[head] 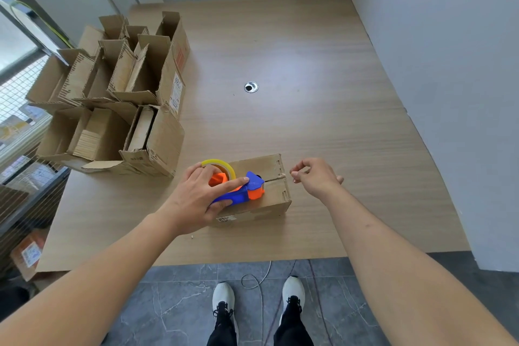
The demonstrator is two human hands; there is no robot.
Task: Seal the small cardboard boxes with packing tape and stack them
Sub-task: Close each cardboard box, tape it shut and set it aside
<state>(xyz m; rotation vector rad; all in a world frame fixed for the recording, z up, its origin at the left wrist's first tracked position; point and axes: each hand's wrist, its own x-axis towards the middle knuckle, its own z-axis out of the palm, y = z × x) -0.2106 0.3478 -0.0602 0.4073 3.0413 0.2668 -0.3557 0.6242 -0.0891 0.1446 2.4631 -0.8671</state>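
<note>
Your left hand (196, 196) grips the blue and orange plastic tape dispenser (241, 191), fingers curled over its top and thumb under its blue handle, with the yellowish roll of clear packing tape (222, 164) showing just past your knuckles. The dispenser rests on top of the small closed brown cardboard box (269, 194), its orange front end sitting on the seam where the two top flaps meet. That box lies on the light wood-grain counter (323, 121), near the front edge and roughly in front of you.

Your right hand (316, 177) hovers just beside the box's right end, apart from the cardboard, with thumb and forefinger drawn close together in a pinch; whether a tape end lies between them is too fine to tell.

At the left of the counter stands a cluster of open brown cardboard boxes (118, 87) with flaps raised, pressed against one another, the nearest of them (157, 140) tipped on its side with its opening facing left. A small round metal cable hole (250, 87) sits in the counter well beyond the box you are working on. Below the counter edge, your white shoes (224, 298) stand on the grey stone-patterned floor (168, 303), with a thin pale cord (261, 289) looping between them.
</note>
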